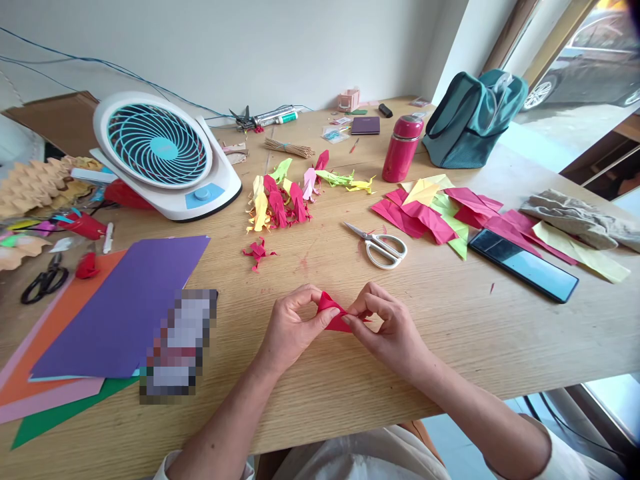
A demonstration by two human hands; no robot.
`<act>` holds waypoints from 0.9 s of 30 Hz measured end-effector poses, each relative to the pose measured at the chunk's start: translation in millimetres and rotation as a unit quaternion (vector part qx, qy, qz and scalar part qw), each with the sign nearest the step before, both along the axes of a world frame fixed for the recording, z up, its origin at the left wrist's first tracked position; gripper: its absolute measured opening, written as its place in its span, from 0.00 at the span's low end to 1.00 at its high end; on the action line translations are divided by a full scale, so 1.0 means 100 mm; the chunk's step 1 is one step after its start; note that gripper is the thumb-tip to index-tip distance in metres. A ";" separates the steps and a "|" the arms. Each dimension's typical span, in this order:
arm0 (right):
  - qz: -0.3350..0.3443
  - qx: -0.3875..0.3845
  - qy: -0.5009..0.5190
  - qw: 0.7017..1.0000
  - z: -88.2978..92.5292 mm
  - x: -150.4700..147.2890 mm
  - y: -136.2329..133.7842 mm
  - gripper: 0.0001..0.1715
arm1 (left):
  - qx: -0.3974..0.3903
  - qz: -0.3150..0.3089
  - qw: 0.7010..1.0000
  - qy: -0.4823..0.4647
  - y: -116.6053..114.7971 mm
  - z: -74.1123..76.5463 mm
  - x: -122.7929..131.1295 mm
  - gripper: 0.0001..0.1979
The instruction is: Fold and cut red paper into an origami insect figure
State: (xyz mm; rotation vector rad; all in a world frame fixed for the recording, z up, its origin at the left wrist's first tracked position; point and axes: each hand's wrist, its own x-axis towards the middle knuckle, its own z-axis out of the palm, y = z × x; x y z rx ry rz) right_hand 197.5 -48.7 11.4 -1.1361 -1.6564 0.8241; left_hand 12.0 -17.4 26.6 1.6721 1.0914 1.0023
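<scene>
Here, red paper (338,324), left side pinched in left grip (295,323), right side in right grip (389,321)

A small crimson-red piece of thin folded paper (340,325) is held between the left hand (300,323) and the right hand (383,317), pinched by the fingertips of both. One corner rises to a point beside the left thumb, its lower edge slants down below the thumbs, and a narrow red tip shows under the right hand; the inner folds are hidden
</scene>
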 end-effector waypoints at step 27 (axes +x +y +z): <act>0.002 0.021 -0.006 1.000 -0.01 0.00 0.00 0.10 | 0.017 0.008 0.999 -0.029 -0.01 -0.06 -0.02 0.05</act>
